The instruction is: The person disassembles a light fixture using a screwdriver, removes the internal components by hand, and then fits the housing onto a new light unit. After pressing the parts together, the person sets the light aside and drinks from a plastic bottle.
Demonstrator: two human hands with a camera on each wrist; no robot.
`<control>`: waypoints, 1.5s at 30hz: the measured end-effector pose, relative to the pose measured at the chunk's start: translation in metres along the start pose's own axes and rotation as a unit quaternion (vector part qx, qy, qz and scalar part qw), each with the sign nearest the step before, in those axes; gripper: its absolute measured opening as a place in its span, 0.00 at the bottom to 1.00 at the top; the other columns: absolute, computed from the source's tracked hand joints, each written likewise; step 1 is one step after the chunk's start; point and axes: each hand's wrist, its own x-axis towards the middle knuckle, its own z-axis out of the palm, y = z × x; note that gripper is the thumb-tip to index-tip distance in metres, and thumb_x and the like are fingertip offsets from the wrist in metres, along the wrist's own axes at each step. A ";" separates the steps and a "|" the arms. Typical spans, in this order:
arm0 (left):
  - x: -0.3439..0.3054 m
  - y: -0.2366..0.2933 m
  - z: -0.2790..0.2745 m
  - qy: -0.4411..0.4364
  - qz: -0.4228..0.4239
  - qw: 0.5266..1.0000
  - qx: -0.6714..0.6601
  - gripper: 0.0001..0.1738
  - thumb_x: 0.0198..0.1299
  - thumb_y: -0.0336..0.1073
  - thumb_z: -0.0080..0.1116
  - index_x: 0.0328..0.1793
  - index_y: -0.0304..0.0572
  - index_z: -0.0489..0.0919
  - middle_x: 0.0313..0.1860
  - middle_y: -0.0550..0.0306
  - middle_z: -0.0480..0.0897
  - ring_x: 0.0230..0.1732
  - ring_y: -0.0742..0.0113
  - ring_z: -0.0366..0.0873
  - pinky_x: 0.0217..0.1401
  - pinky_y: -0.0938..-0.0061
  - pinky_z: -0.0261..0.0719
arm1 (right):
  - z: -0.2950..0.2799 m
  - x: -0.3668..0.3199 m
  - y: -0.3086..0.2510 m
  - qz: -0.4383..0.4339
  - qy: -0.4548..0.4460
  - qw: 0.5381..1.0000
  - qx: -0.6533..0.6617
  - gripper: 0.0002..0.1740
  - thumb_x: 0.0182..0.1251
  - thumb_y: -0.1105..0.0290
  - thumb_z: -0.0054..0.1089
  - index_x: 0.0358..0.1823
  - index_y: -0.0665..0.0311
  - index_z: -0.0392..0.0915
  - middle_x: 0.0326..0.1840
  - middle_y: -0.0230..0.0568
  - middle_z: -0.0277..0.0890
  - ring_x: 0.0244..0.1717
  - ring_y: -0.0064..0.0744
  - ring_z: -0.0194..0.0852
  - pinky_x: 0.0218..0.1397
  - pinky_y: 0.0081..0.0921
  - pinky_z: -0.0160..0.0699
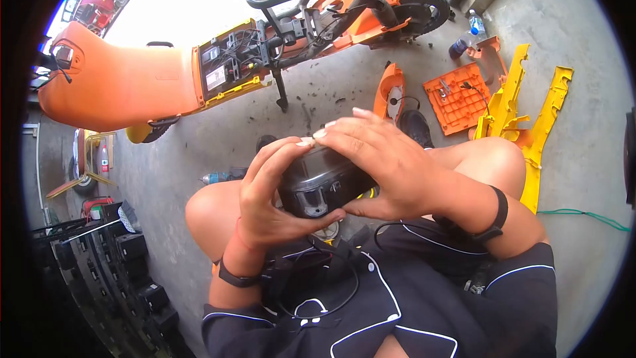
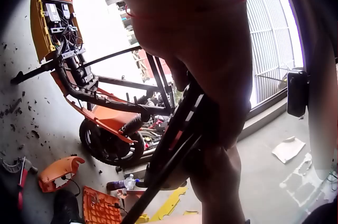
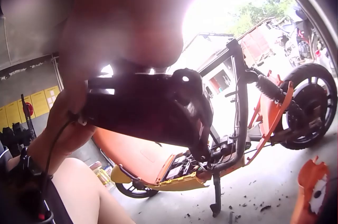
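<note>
Both hands hold a glossy black housing above the lap in the head view. The left hand grips its left side, thumb along the lower edge and fingers over the top. On the other side the right hand grips it, fingers across the top and thumb below. Fingertips of the two hands nearly meet at the upper edge. The right wrist view shows the dark housing from its side, with a thin cable near the far hand. In the left wrist view the housing is dark and partly hidden by the hand.
A partly stripped orange scooter lies across the far side. Orange panels and yellow strips lie at the right, near bottles. A drill is beside the left knee; black parts stand at lower left.
</note>
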 end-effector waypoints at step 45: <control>-0.018 0.003 0.078 0.259 -0.538 0.557 -0.577 0.29 0.76 0.54 0.31 0.55 0.42 0.80 0.46 0.54 0.85 0.47 0.63 0.85 0.51 0.69 0.84 | 0.070 0.003 -0.005 0.511 0.116 0.644 0.558 0.24 0.78 0.53 0.56 0.52 0.71 0.75 0.40 0.37 0.81 0.37 0.20 0.79 0.39 0.19 0.79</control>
